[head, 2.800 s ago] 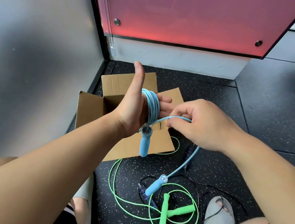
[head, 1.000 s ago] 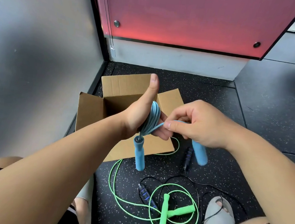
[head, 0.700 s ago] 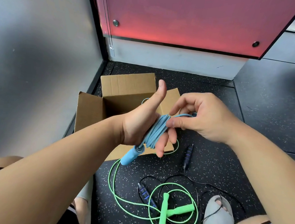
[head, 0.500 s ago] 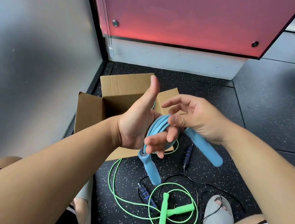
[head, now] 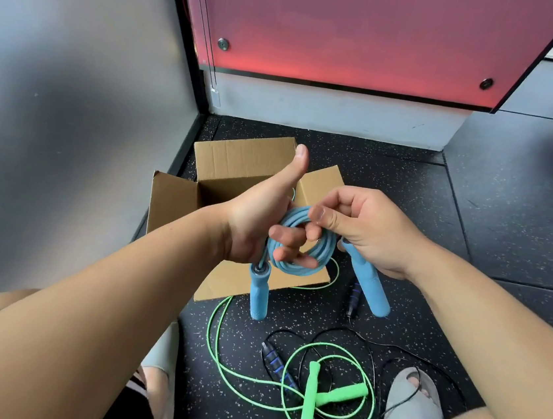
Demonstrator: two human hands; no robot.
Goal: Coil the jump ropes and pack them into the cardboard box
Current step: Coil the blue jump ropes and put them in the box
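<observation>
The blue jump rope (head: 310,265) is wound in a round coil around the fingers of my left hand (head: 260,221), thumb pointing up. One blue handle (head: 258,293) hangs straight down from the coil. My right hand (head: 362,226) pinches the top of the coil, and the second blue handle (head: 370,285) hangs slanting below its palm. The open cardboard box (head: 239,160) stands on the floor just behind and below both hands. A green jump rope (head: 312,392) lies loosely looped on the floor near my feet, tangled with a thin black rope with blue-striped handles (head: 276,367).
A grey wall rises on the left and a red panel stands at the back. The floor is dark speckled rubber. My two feet in grey slippers (head: 412,407) flank the loose ropes. Another black handle (head: 354,297) lies right of the box.
The last of the blue rope has been wound onto my left hand and the second handle lifted off the floor. The coil has turned flat toward me, both handles now hanging down.
</observation>
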